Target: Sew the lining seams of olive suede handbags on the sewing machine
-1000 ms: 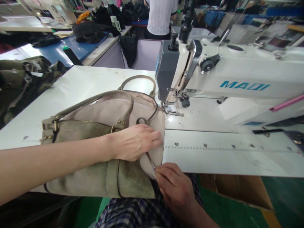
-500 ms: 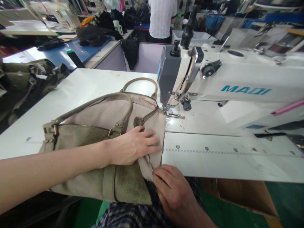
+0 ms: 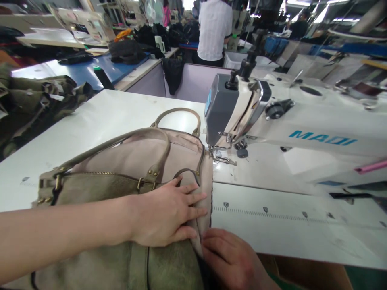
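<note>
An olive-green handbag [image 3: 102,193] with rolled handles, brass fittings and a pinkish-beige lining [image 3: 142,151] lies across the white table of a sewing machine [image 3: 314,117]. My left hand [image 3: 169,211] rests flat on the bag and its lining, fingers spread toward the right edge. At the near end of that edge, my right hand [image 3: 229,255] pinches the lining's border between thumb and fingers. The lining's far right part reaches the machine's presser foot [image 3: 213,154]. Exactly how the edge sits under the needle is too small to tell.
A ruler scale [image 3: 266,210] runs along the table front. Olive fabric pieces [image 3: 33,100] are piled at the left. A dark thread cone [image 3: 103,78] stands by a blue worktop [image 3: 81,72]. A person in a white shirt [image 3: 214,30] is at the back.
My left hand has spread flatter and shifted nearer along the bag. The lining edge beneath it lies straighter. My right hand still pinches the border. The whole view has tilted upward.
</note>
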